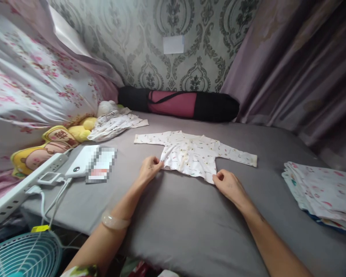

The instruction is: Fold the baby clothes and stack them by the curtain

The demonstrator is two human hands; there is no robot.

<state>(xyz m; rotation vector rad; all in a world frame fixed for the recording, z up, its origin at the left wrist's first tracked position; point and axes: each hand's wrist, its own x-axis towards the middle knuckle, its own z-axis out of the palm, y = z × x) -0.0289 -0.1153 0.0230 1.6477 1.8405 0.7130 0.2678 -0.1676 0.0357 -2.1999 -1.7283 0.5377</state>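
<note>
A small white patterned shirt (190, 156) lies spread out on the grey-sheeted bed (173, 223), its hem toward the person and its neck end away. The left hand (150, 169) is at the hem's left corner, fingers closed in a pinch on the cloth edge; the right hand (230, 188) pinches the hem's right corner in the same way. The body of the shirt lies beyond and between the two sets of fingers, with the hem running from one to the other. Both sleeves stretch outward, farther from the person than the fingers. A crumpled garment (113, 124) lies beyond the left hand, and folded cloths (320, 190) rest well apart to the right.
</note>
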